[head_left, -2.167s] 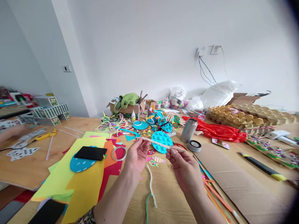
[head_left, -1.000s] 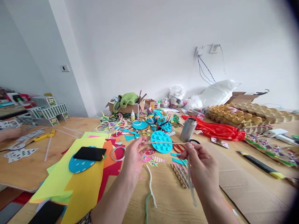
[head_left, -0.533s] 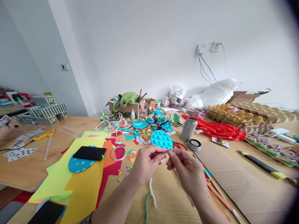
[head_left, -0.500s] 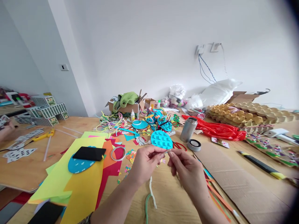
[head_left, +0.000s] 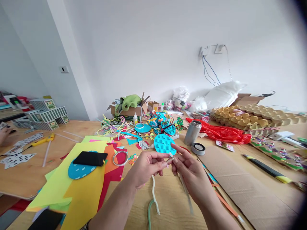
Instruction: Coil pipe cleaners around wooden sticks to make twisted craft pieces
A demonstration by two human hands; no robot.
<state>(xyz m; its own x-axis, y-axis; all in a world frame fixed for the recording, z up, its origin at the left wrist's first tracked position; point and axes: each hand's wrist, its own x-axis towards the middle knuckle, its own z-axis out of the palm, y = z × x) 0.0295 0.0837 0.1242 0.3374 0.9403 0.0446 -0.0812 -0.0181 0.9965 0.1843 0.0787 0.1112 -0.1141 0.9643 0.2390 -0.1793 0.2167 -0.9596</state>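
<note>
My left hand (head_left: pixel 149 166) and my right hand (head_left: pixel 188 167) meet over the table, fingertips almost touching. Pinched between them is a small whitish piece (head_left: pixel 170 157), too small to name. The right index finger is raised off it. A pale, see-through strip (head_left: pixel 188 196) trails below my right hand; its upper end is hidden. Under my left hand runs a white cord (head_left: pixel 154 193) beside a green cord (head_left: pixel 149 210); whether the fingers hold the white one cannot be seen. Just beyond my fingertips lies a blue disc (head_left: pixel 163 143) with a woven-looking pattern.
A steel flask (head_left: pixel 192 132) stands behind my right hand, its lid (head_left: pixel 198 149) beside it. Cardboard (head_left: pixel 240 179) covers the right side. Coloured paper (head_left: pixel 83 191), a black phone (head_left: pixel 90 158) and a tape roll (head_left: pixel 120 158) lie left. Another person's hand (head_left: pixel 4 134) shows far left.
My fingertips have shifted slightly, and the right index finger has lifted. The whitish piece and the pale strip below my right hand now show more clearly. The view has moved a little.
</note>
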